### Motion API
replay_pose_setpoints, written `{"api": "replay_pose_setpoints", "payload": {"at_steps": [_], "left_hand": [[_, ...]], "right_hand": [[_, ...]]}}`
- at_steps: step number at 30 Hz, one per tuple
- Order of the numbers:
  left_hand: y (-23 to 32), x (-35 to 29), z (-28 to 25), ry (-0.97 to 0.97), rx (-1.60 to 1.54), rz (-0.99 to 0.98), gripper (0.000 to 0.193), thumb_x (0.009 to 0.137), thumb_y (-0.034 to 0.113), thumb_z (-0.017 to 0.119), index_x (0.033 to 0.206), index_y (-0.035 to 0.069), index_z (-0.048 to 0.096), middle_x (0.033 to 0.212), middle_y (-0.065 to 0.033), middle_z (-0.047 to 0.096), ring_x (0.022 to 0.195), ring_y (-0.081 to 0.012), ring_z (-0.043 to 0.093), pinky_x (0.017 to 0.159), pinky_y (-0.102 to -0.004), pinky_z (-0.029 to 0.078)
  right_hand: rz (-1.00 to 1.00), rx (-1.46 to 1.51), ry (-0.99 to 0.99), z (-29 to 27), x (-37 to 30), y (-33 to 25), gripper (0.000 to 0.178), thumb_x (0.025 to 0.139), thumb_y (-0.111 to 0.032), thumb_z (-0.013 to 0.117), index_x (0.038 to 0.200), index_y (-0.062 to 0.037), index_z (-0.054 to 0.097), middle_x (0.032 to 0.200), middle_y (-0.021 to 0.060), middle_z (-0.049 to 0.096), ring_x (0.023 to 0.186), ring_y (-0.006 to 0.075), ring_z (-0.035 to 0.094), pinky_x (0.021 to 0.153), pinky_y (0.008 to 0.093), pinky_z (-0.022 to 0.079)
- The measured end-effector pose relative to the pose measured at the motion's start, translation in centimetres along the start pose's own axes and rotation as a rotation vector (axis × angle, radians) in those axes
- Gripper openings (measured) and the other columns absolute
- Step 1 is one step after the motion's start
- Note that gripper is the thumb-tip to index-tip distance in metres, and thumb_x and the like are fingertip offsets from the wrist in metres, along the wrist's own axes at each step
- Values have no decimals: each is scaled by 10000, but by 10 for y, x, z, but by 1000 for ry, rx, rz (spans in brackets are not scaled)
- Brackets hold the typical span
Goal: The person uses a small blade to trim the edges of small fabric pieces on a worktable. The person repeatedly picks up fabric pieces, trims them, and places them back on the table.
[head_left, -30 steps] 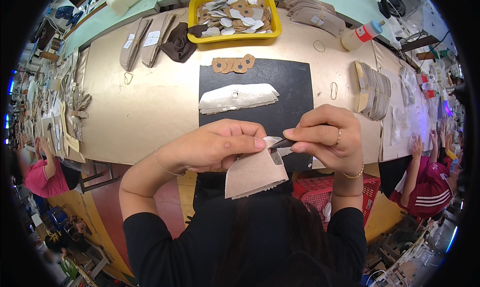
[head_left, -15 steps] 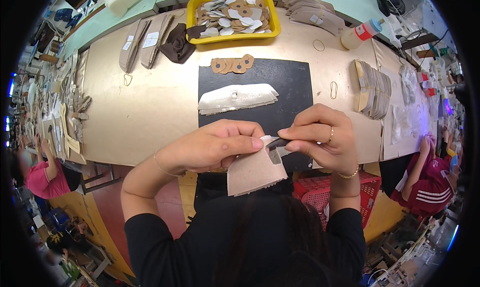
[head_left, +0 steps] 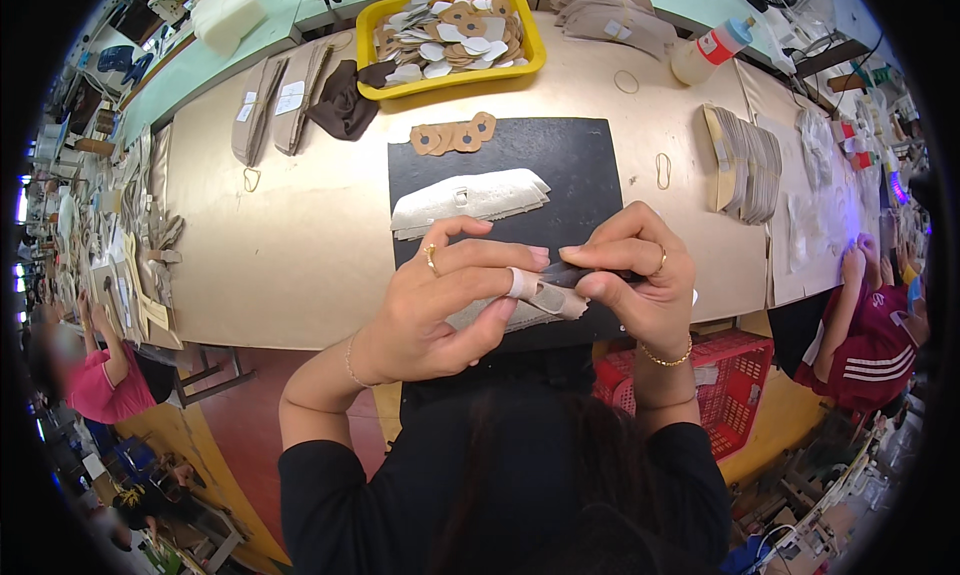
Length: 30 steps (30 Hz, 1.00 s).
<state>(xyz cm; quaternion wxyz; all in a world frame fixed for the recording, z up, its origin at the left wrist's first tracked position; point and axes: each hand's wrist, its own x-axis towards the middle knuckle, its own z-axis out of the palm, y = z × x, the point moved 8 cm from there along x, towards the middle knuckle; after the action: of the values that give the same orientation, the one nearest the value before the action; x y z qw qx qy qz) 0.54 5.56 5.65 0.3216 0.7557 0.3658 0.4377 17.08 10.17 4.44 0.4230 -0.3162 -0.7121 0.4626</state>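
Observation:
My left hand [head_left: 440, 300] holds a beige panel [head_left: 555, 300] between thumb and fingers, its upper edge bent over the fingertips. The panel has a rectangular cutout and a jagged edge. Beside it my right hand [head_left: 645, 275] pinches a dark, narrow piece [head_left: 568, 275] against the panel's edge at the cutout; whether it is a tool or a strip I cannot tell. Just beyond my hands, a stack of pale panels [head_left: 480, 197] with a similar cutout lies on a black mat [head_left: 585, 160]. Several tan rounded patches with dark dots [head_left: 455, 136] overlap at the mat's far edge.
A yellow tray [head_left: 538, 50] heaped with small patches stands at the back. Bundled panels [head_left: 745, 165] lie at the right, near a glue bottle [head_left: 700, 60]. A dark brown cloth [head_left: 345, 103] is at the left. Below the table is a red basket [head_left: 735, 405]. People work on both sides.
The panel has been turned up and curled over my left fingers, where it hung flat before. My left fingers have spread out more. The right hand still pinches the dark piece.

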Motion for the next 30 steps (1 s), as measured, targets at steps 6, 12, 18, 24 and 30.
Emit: {"api": "replay_pose_setpoints", "payload": {"at_steps": [6, 12, 18, 24, 30], "left_hand": [[-1, 0, -1, 10, -24, 10, 265, 756, -30, 636, 989, 86, 685, 1122, -59, 701, 1012, -162, 666, 947, -384, 362], [-1, -1, 1, -20, -24, -6, 245, 770, -20, 594, 971, 82, 688, 1104, -94, 708, 1047, -214, 671, 965, -419, 342], [-2, 0, 1, -37, -40, 25, 266, 749, -25, 636, 979, 98, 684, 1109, -51, 708, 1055, -166, 667, 939, -381, 332], [-5, 0, 1, -39, -102, -12, 249, 760, -21, 631, 973, 96, 688, 1115, -53, 707, 1059, -174, 667, 949, -375, 325], [-5, 0, 0, 22, -45, -27, 252, 766, -20, 643, 989, 87, 694, 1090, -54, 709, 948, -167, 671, 921, -364, 356]], "right_hand": [[19, 89, -64, 1, 3, -1, 265, 732, -113, 818, 991, -82, 770, 817, 34, 609, 728, 111, 577, 627, 241, 447], [20, 112, -107, 3, 5, 0, 266, 727, -110, 820, 987, -84, 771, 823, 38, 616, 731, 111, 582, 629, 243, 452], [29, 145, -116, 4, 4, 3, 245, 729, -100, 817, 970, -77, 773, 818, 36, 618, 726, 108, 582, 624, 242, 455], [33, 193, -92, 3, 4, 2, 238, 729, -92, 812, 963, -74, 774, 806, 31, 613, 719, 108, 580, 620, 241, 451], [48, 79, -7, -7, 1, 2, 243, 722, -93, 816, 960, -71, 772, 829, 30, 609, 740, 109, 577, 637, 232, 444]]}}
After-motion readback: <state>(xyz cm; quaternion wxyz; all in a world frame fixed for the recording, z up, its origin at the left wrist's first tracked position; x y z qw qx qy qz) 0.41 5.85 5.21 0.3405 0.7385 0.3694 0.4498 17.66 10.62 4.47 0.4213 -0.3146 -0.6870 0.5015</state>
